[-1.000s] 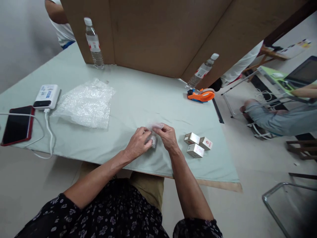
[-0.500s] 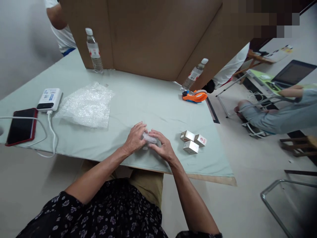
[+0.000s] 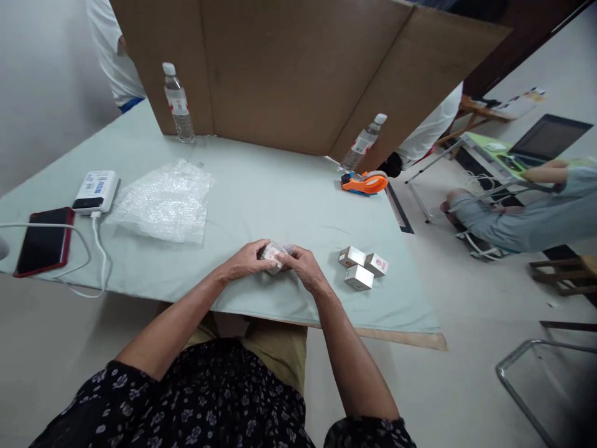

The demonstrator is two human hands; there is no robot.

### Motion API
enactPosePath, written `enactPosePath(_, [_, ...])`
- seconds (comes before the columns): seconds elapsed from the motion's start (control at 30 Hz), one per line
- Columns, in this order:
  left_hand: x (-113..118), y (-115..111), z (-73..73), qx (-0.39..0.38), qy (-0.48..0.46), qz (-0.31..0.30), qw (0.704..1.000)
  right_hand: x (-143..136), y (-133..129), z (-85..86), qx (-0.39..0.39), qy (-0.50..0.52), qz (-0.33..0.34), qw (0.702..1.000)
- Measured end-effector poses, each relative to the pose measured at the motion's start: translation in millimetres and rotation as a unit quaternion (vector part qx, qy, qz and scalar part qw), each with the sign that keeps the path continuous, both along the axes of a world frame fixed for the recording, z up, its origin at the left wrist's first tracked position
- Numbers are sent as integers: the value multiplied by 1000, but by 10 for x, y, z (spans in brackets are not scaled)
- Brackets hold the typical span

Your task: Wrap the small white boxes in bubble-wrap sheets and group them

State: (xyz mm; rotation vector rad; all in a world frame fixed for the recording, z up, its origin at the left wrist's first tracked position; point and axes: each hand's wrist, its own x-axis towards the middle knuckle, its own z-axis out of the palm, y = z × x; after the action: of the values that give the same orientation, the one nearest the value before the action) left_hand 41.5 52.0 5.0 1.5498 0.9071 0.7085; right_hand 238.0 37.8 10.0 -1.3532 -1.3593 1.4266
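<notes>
Left hand [image 3: 245, 264] & right hand [image 3: 303, 269] pinch a small bubble-wrapped box [image 3: 273, 253], prob. carton, above tabletop [image 3: 261, 186]; three boxes [image 3: 362, 267] nearby.

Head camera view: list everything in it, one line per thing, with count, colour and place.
wrapped item: one, clear wrap, held between both hands
small boxes: three, white and tan, right of the hands
bubble wrap: one pile, clear, left of centre
water bottles: two, clear, by the cardboard
cardboard screen: one, brown, far edge
tape dispenser: one, orange, far right corner
power bank: one, white, left
phone: one, red case, far left
table: one, pale green
left hand: on the item
right hand: on the item
</notes>
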Motion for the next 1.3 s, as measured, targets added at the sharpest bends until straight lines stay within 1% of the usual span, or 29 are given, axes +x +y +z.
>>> enactPosePath(0.13, [27, -11, -41, -32, -51, 15, 998, -6, -2, -8, 18, -30, 1, 999])
enactPosePath(0.27, [104, 25, -57, -50, -59, 36, 996, 13, 36, -22, 69, -48, -22, 996])
enactPosePath(0.4, [140, 42, -75, -53, -50, 77, 994, 23, 84, -58, 80, -50, -16, 995])
enactPosePath(0.53, [138, 46, -60, -80, -70, 61, 992, -16, 205, -80, 89, -43, -41, 994])
enactPosePath(0.7, [125, 58, -38, -99, -95, 63, 989, -112, 352, -16, 94, -6, -67, 993])
enactPosePath(0.8, [119, 66, -37, -89, -86, 61, 990, -152, 307, 45, 131, -49, -75, 987])
enactPosePath(0.93, [135, 60, -45, -72, -66, 69, 993, -186, 124, 78, 169, -132, -81, 973])
enactPosePath(1.03, [153, 42, -63, -64, -65, 84, 992, -225, -8, 8, 181, -150, -99, 967])
enactPosePath(1.13, [130, 41, -91, -61, -53, 89, 993, -282, -79, -124, 200, -136, -148, 959])
enactPosePath(1.23, [60, 68, -124, -67, -59, 48, 995, -325, -78, -214, 206, -127, -170, 955])
enactPosePath(1.3, [14, 88, -140, -76, -84, 24, 993, -325, -45, -208, 199, -126, -161, 958])
